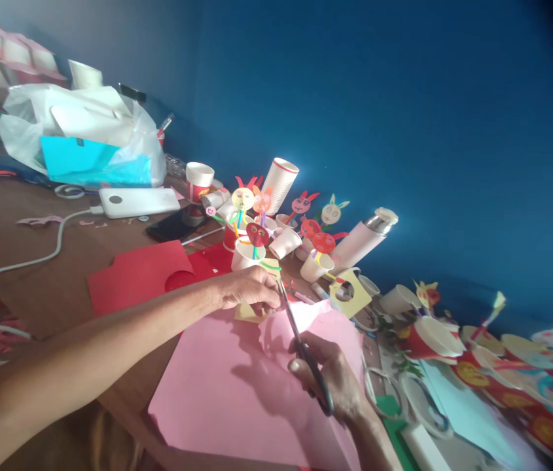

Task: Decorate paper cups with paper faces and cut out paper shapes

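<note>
Mid-frame, the right hand [339,378] grips scissors [311,362] over pink paper [207,392]; the left hand [249,288] bends by the blades, its hold I can't tell.

The wall [384,131] is blue, the sheet [217,386] pink.

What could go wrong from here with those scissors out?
Fingers: the scissors in the right hand have their blades close to the left hand; a slip could nick it.
Paper: the pink sheet lies beneath the blades and might catch a stray snip.
Cup: the one with the dark red face stands just beyond the left hand; a bump could tip it.
</note>
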Motion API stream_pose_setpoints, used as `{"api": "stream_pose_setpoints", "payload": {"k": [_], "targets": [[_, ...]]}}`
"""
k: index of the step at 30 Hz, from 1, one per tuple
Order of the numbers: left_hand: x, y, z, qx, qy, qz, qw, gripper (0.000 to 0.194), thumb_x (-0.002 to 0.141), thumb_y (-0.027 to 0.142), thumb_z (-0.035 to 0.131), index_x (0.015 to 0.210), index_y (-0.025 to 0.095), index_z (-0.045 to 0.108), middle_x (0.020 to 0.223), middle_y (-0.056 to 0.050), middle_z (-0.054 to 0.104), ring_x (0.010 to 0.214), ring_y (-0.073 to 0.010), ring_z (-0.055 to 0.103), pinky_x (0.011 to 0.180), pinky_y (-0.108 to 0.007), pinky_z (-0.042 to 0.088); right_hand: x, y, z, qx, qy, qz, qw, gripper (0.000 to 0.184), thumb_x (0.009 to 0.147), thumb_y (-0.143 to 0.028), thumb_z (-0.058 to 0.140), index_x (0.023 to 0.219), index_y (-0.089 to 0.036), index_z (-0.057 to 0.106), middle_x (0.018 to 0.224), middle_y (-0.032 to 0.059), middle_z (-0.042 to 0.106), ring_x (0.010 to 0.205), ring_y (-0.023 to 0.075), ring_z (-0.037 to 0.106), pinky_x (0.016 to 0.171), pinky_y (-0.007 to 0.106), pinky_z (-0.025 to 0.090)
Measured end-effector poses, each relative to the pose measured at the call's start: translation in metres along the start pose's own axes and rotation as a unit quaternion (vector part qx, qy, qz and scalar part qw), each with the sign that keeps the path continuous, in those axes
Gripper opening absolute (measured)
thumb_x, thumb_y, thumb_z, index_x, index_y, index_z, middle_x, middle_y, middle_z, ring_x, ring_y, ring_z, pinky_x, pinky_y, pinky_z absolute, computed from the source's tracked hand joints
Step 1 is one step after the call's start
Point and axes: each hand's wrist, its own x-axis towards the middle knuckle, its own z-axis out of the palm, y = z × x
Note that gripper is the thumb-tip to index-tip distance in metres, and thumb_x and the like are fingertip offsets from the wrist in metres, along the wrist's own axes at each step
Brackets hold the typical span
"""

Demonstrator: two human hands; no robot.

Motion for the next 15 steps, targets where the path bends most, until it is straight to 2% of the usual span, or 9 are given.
{"api": "stream_pose_setpoints", "payload": {"k": [5,8,12,15], "targets": [[0.000,0.000,0.000,0.008,0.001,-0.004,1.000,0.008,0.060,0.017,0.062,0.062,0.012,0.068,0.054,-0.001,0.061,0.052,-0.0100,0.055,0.052,-0.021,0.046,0.000,-0.001,0.000,0.024,-0.002,0.010,1.000,0.025,0.070,-0.041,0.071,0.075,-0.020,0.058,0.050,-0.0055,0.045,0.042,0.0080,0.036,0.041,0.021,0.031],[-0.001,0.002,-0.002,0.013,-0.001,-0.007,1.000,0.009,0.060,0.019,0.063,0.062,0.012,0.068,0.057,-0.001,0.062,0.053,-0.0102,0.055,0.054,-0.022,0.046,-0.001,0.001,-0.003,0.041,-0.001,0.003,0.999,0.029,0.067,-0.045,0.072,0.074,-0.021,0.058,0.051,-0.0046,0.047,0.041,0.0085,0.036,0.040,0.022,0.030],[-0.004,0.005,-0.002,0.021,-0.007,0.005,1.000,0.008,0.061,0.021,0.064,0.058,0.014,0.064,0.055,0.000,0.059,0.052,-0.0096,0.054,0.054,-0.022,0.044,0.001,0.009,-0.011,0.090,0.009,-0.079,0.993,0.036,0.075,-0.056,0.060,0.085,-0.021,0.056,0.048,-0.0047,0.046,0.042,0.0103,0.037,0.043,0.024,0.028],[-0.008,0.009,-0.002,0.039,-0.033,0.028,0.998,0.010,0.061,0.020,0.062,0.054,0.014,0.060,0.053,0.001,0.056,0.053,-0.0099,0.052,0.053,-0.021,0.042,0.003,0.012,-0.013,0.123,0.029,-0.147,0.981,0.045,0.078,-0.061,0.054,0.095,-0.020,0.054,0.057,-0.0013,0.052,0.052,0.0142,0.045,0.052,0.028,0.035]]}}
